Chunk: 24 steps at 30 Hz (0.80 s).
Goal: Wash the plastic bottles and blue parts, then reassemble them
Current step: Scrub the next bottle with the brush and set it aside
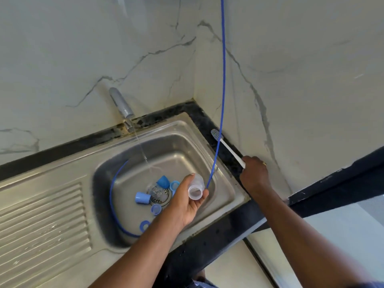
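Note:
My left hand (pixel 185 201) grips a clear plastic bottle (pixel 196 187) over the sink basin, its open mouth turned toward me. My right hand (pixel 254 173) grips the white handle of a bottle brush (pixel 227 147) lying on the dark counter strip beside the sink, grey bristle head pointing away. Several blue parts lie around the drain (pixel 160 194): a blue cap (pixel 163 181), a blue cup-shaped piece (pixel 142 198), a small round lid (pixel 156 209), a ring (pixel 144 225) and another ring (pixel 174 185).
A tap (pixel 121 103) runs a thin stream of water into the steel sink (pixel 182 142). A blue hose (pixel 223 80) hangs from above and loops inside the basin. The ribbed drainboard (pixel 41 221) lies to the left; marble walls close the corner.

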Motion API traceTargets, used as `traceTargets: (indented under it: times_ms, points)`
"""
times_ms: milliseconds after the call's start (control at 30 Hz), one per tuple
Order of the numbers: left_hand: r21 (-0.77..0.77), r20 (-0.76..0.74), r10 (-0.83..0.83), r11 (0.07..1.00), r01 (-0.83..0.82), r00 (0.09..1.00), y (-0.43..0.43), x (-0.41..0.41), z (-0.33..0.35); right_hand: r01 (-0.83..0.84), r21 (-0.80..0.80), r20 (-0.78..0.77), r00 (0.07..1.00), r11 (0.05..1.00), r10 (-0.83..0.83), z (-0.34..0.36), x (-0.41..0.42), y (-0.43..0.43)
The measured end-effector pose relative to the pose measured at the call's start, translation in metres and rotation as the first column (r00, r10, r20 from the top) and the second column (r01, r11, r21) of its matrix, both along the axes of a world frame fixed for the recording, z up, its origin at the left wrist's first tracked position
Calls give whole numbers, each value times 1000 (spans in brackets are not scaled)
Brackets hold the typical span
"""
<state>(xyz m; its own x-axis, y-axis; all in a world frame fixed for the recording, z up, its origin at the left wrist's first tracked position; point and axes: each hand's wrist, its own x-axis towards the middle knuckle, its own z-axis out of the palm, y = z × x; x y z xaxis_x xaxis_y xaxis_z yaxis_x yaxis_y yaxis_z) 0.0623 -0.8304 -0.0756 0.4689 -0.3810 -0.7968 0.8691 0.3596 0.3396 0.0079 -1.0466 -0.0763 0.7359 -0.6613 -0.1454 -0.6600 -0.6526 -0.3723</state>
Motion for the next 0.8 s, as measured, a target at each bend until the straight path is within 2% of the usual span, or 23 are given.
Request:
traceTargets:
  times_ms: [133, 400, 500, 600, 700, 800]
  points:
    - [27, 2, 81, 996, -81, 997, 15, 7, 1, -47, -37, 121, 991, 998, 51, -22, 23, -6]
    - [62, 35, 203, 977, -205, 979, 38, 24, -6, -66, -22, 240, 968, 998, 70, -33, 33, -18]
    - [61, 80, 194, 978, -199, 978, 43, 34, -8, -30, -68, 389, 920, 997, 54, -15, 33, -11]
    - [61, 105, 184, 980, -191, 977, 49, 51, -9, -14, -73, 569, 820, 997, 53, 9, 39, 17]
    - [43, 123, 177, 982, -183, 977, 56, 73, -12, -232, 2, 636, 751, 973, 178, 20, 61, 69]
    - [92, 176, 160, 980, -178, 971, 60, 101, -16, -432, 127, 581, 762, 893, 286, 12, 99, 115]
